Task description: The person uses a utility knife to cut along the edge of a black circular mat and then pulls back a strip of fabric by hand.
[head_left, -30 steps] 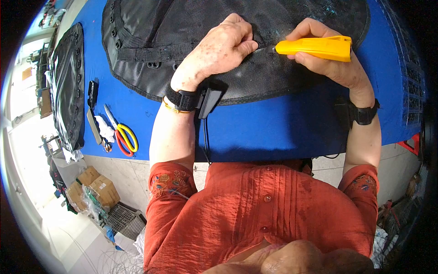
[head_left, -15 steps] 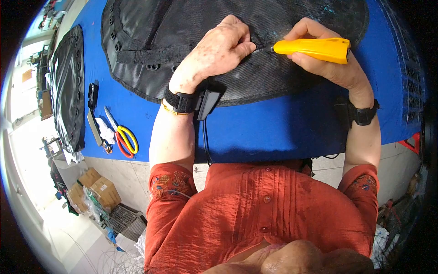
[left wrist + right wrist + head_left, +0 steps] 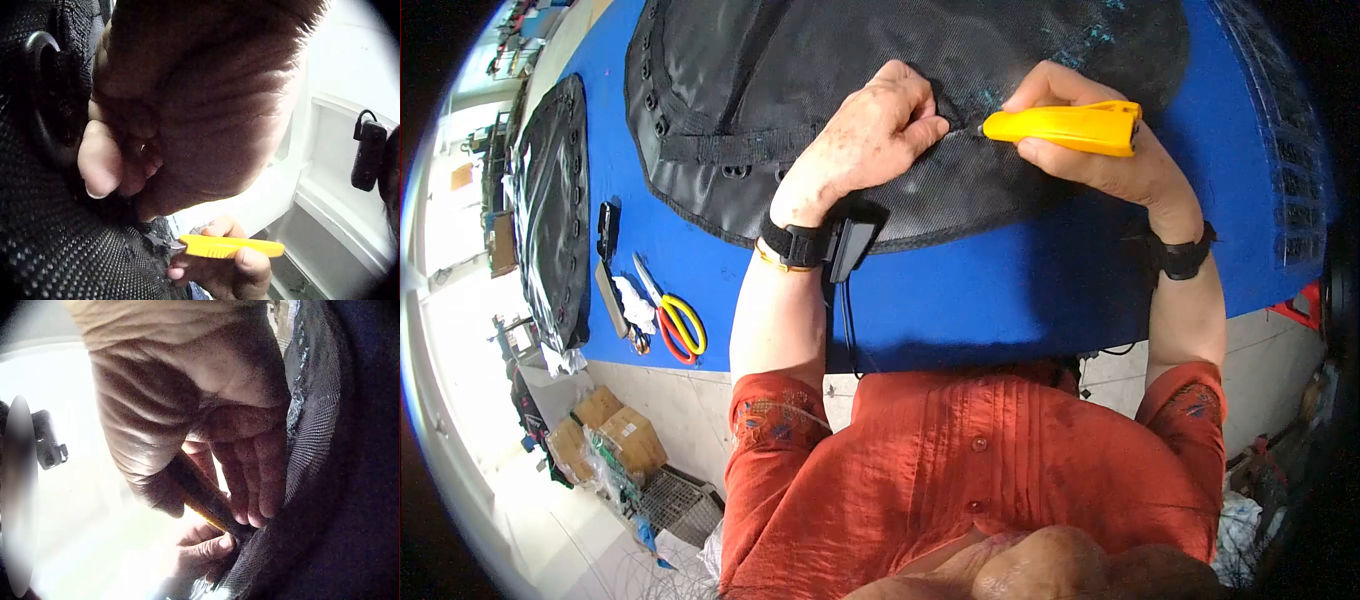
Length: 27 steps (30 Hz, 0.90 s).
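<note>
A black mesh piece [image 3: 960, 200] with a webbing strap [image 3: 740, 147] lies on the blue table. My left hand [image 3: 868, 135] has its fingers curled and pinches the mesh between thumb and fingers. My right hand [image 3: 1100, 150] grips a yellow tool [image 3: 1065, 128] between thumb and fingers, its tip against or just above the mesh, a little right of the left thumb. In the left wrist view the yellow tool [image 3: 231, 246] shows a thin metal tip close to the mesh. The right wrist view shows the right hand [image 3: 200, 406] around the darkened tool.
Scissors [image 3: 680, 325] with red and yellow handles lie left on the blue table [image 3: 960, 310], beside a white scrap [image 3: 634, 305] and a dark narrow tool [image 3: 608, 230]. Another black piece [image 3: 555, 215] lies at the far left. Clear plastic sheeting [image 3: 1295, 190] runs along the right edge.
The head view has shifted, so the table scene sits lower. The right hand and yellow tool have come slightly closer to the left hand, which keeps its pinch.
</note>
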### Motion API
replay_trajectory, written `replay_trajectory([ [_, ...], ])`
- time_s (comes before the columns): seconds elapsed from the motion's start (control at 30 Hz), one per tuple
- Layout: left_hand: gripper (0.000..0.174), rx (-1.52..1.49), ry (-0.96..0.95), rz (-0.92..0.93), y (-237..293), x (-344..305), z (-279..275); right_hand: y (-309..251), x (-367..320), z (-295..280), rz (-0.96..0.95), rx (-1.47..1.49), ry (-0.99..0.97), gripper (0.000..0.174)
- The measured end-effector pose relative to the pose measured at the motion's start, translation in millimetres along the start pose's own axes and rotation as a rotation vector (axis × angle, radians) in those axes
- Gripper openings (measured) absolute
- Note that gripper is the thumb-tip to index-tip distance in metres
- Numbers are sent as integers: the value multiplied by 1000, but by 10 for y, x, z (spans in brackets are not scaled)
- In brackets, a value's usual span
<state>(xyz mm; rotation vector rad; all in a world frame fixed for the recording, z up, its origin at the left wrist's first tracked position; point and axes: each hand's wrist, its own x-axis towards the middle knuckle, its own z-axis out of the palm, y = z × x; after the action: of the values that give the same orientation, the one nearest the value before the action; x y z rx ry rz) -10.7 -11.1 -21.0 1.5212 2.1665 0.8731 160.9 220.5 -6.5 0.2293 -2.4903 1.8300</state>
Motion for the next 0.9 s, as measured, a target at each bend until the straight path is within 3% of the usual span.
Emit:
replay_trajectory([
  [0.2, 22, 19, -9, 43, 38, 23, -28, -26, -3, -23, -11, 12, 10, 27],
  [0.33, 22, -41, -47, -77, 76, 15, -28, -86, -19, -47, 85, 14, -18, 26],
  [0.57, 20, 6, -58, -128, 95, 17, -5, -54, -36, -61, -54, 21, -27, 29],
  [0.6, 19, 59, -25, -41, 45, 8, 15, -45, -37, -66, -59, -37, -11, 32],
  [0.8, 18, 81, -56, -131, 92, 9, 30, -139, -72, -118, -29, -177, 62, 34],
  [0.9, 18, -30, -55, -310, 298, -11, 15, -103, -80, -229, -79, -173, 193, 35],
])
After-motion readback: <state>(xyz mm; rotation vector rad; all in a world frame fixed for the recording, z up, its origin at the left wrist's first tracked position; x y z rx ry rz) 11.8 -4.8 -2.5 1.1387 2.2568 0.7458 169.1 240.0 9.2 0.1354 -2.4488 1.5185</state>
